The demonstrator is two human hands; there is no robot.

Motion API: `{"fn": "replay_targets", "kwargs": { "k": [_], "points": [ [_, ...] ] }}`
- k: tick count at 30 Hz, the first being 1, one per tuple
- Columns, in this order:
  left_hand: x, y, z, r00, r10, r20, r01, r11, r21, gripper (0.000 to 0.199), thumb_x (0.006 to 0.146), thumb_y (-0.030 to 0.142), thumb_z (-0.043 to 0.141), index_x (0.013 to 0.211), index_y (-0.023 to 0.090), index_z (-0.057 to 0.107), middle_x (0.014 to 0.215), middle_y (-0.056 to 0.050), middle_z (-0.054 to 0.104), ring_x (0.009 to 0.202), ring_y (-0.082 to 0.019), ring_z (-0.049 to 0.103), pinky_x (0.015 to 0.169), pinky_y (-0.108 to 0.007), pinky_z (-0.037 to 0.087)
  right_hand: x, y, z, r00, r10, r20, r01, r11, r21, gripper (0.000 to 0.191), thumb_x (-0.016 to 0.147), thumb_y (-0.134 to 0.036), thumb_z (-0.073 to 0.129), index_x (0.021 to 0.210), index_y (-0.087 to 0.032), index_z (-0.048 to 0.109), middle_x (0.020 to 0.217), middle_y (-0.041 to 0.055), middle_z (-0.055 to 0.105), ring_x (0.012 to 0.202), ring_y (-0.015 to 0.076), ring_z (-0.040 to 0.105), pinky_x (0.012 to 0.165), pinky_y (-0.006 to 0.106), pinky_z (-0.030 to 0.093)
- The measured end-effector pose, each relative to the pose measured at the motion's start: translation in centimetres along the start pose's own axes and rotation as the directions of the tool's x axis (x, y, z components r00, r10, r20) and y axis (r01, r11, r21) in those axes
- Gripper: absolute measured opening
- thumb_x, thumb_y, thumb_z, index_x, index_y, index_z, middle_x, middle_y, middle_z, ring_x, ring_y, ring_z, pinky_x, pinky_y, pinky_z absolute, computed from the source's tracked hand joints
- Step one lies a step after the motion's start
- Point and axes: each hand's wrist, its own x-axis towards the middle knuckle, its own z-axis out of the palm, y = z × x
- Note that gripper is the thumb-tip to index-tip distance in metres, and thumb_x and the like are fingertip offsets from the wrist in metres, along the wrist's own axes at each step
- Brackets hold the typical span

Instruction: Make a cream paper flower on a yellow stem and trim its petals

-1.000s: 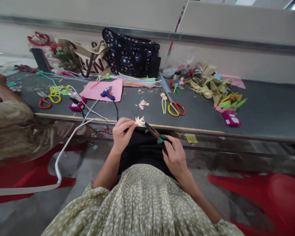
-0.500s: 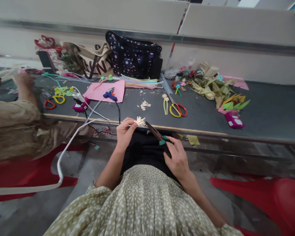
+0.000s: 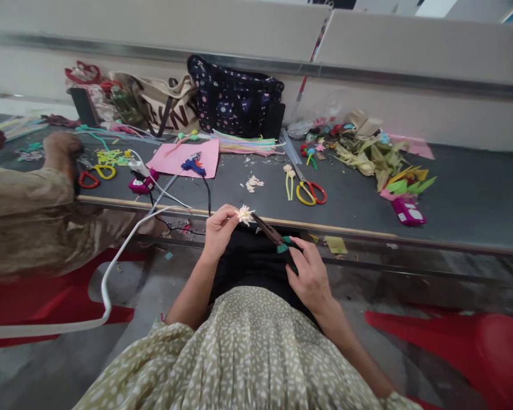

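Observation:
Near the table's front edge, my left hand (image 3: 219,230) pinches a small cream flower (image 3: 245,214) between thumb and fingers. My right hand (image 3: 310,270) is wrapped round the green handles of long-nosed pliers (image 3: 269,230). The pliers' tips point left and lie close beside the flower; whether they touch it cannot be made out. Behind the flower, cream scraps (image 3: 253,183) lie on the dark table (image 3: 256,159). Two small flowers on pale green stems (image 3: 289,182) rest to their right, next to scissors (image 3: 311,192) with yellow and red handles.
A blue glue gun (image 3: 194,164) sits on pink paper (image 3: 162,159). Bags (image 3: 235,99) stand at the back. Dried husks (image 3: 363,154) and a purple pack (image 3: 408,210) lie right. Another person's hand (image 3: 62,145) rests at left, near a white cable (image 3: 106,279).
The flower in my left hand has turned and shows more of its face. The other person's hand at left has moved slightly to the right and down.

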Motion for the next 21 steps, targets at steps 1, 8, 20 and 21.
{"fn": "replay_targets", "kwargs": {
  "k": [1, 8, 20, 21],
  "points": [
    [0.0, 0.0, 0.0, 1.0, 0.004, 0.003, -0.004, 1.0, 0.011, 0.011, 0.084, 0.028, 0.071, 0.077, 0.02, 0.07, 0.08, -0.003, 0.062, 0.077, -0.015, 0.056, 0.072, -0.028, 0.043, 0.0, 0.0, 0.0, 1.0, -0.003, 0.001, 0.003, 1.0, 0.001, 0.03, 0.089, -0.006, 0.053, 0.118, -0.012, 0.058, 0.125, 0.0222, 0.057, 0.115, 0.0341, 0.057, 0.096, 0.053, 0.054],
    [0.2, 0.2, -0.3, 0.999, 0.037, 0.013, -0.038, 0.995, 0.091, 0.014, 0.085, 0.031, 0.07, 0.077, 0.019, 0.07, 0.079, -0.004, 0.065, 0.076, -0.016, 0.059, 0.073, -0.03, 0.046, 0.2, 0.0, -0.2, 1.0, -0.013, 0.003, 0.013, 1.0, -0.019, 0.03, 0.091, -0.008, 0.05, 0.119, -0.013, 0.058, 0.125, 0.0221, 0.057, 0.116, 0.0337, 0.057, 0.096, 0.054, 0.054],
    [0.5, 1.1, -0.8, 0.99, 0.109, 0.092, -0.128, 0.962, 0.239, 0.014, 0.088, 0.026, 0.064, 0.077, 0.019, 0.068, 0.077, -0.003, 0.065, 0.075, -0.016, 0.059, 0.07, -0.03, 0.046, 0.0, 0.5, -0.2, 1.0, -0.022, 0.01, 0.022, 0.999, -0.046, 0.026, 0.092, -0.012, 0.051, 0.117, -0.013, 0.06, 0.124, 0.0211, 0.058, 0.113, 0.0332, 0.058, 0.094, 0.054, 0.054],
    [0.5, 1.2, -0.8, 0.989, 0.108, 0.097, -0.128, 0.962, 0.24, 0.014, 0.088, 0.026, 0.064, 0.076, 0.019, 0.068, 0.077, -0.003, 0.065, 0.075, -0.016, 0.059, 0.07, -0.03, 0.046, 0.0, 0.5, -0.2, 1.0, -0.025, 0.011, 0.025, 0.999, -0.046, 0.026, 0.092, -0.012, 0.051, 0.116, -0.013, 0.06, 0.124, 0.0215, 0.058, 0.113, 0.0334, 0.058, 0.094, 0.054, 0.054]
  ]
}}
